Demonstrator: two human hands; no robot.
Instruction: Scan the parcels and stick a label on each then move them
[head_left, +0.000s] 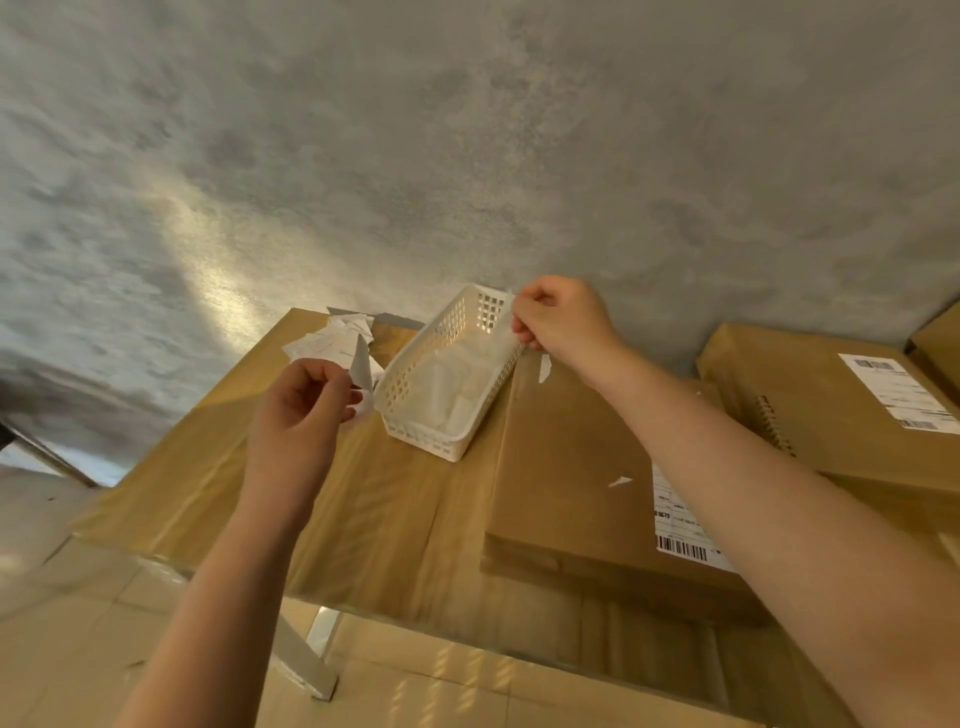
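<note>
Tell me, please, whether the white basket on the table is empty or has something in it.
Not empty: the white basket holds pale paper sheets, visible over its rim.

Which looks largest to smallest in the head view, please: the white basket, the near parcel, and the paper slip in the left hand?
1. Near parcel
2. White basket
3. Paper slip in the left hand

The parcel lies nearer the camera, but the gaps look clear.

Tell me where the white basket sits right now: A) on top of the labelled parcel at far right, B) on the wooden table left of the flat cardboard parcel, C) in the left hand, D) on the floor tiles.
B: the white basket rests on the wooden table, its right side against the flat cardboard parcel.
</note>
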